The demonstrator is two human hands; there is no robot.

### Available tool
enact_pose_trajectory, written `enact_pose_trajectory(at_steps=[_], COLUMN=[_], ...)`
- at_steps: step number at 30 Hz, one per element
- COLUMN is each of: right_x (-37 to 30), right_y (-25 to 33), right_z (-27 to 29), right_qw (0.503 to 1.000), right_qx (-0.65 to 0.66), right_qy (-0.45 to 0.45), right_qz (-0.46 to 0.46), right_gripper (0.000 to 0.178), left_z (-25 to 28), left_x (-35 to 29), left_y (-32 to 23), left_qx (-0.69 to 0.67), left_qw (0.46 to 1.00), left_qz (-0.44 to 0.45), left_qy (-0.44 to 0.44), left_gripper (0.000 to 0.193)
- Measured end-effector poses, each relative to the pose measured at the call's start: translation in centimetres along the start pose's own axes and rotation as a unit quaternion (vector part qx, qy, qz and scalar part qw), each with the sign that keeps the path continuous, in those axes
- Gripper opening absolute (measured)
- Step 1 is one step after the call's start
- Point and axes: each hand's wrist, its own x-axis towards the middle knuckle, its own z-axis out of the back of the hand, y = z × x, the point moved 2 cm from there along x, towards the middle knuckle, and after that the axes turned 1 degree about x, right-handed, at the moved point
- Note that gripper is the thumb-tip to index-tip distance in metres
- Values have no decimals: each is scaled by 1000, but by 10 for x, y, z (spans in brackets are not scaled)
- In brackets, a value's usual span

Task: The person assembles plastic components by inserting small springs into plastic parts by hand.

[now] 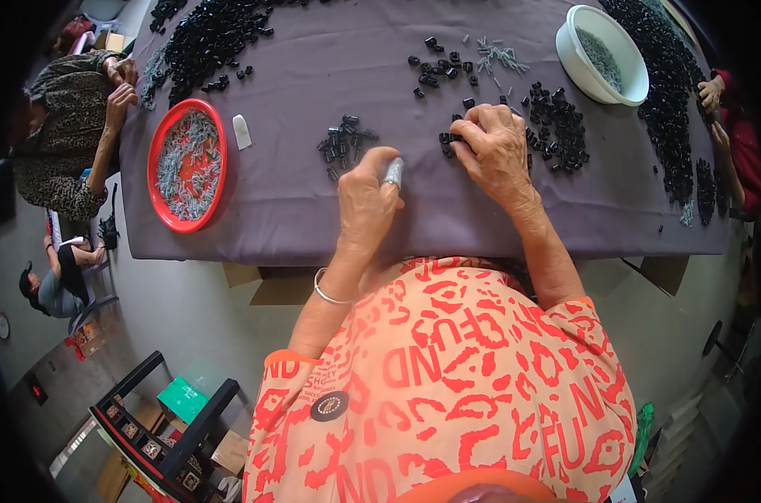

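My left hand [367, 205] is closed just above the near part of the cloth, its fingers curled and mostly hidden. A grey wrapping [393, 172] covers one of its digits. Whether anything sits inside that hand cannot be seen. Right behind it lies a small heap of black plastic pieces [339, 144]. My right hand [499, 155] bends down over the cloth, thumb and index finger pinched at a small black plastic piece [447, 142] in a little cluster. To the right of this hand spreads a larger group of black pieces [561, 126].
A red oval tray [152, 168] of thin grey pieces stands left, beside a white flat piece [241, 132]. A white bowl [572, 63] of grey pieces is at the far right. Loose grey pins [499, 55] lie beyond my right hand. People sit at both table sides.
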Motion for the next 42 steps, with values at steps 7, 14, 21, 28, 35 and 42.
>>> enact_pose_trajectory(at_steps=[7, 14, 21, 28, 35, 42], right_x=[-11, -26, -40, -51, -57, -70], right_y=[1, 7, 7, 9, 18, 23], right_z=[7, 19, 12, 3, 4, 4], right_qw=[995, 899, 864, 838, 836, 837], right_qx=[74, 420, 477, 511, 514, 512], right_qy=[-65, 18, 11, 1, -14, -50], right_qz=[-2, -120, -160, -190, -192, -185], right_gripper=[19, 26, 25, 25, 23, 22], left_z=[-11, -23, -29, -34, -35, -39], left_x=[-1, 0, -4, -10, -18, -24], left_y=[-11, -13, -9, -9, -6, 8], left_qx=[-161, -372, -416, -455, -453, -510], left_qw=[983, 909, 880, 864, 864, 814], left_qz=[75, 77, 78, 90, 111, 130], left_qy=[55, 171, 214, 197, 188, 246], left_gripper=[22, 23, 28, 20, 20, 30])
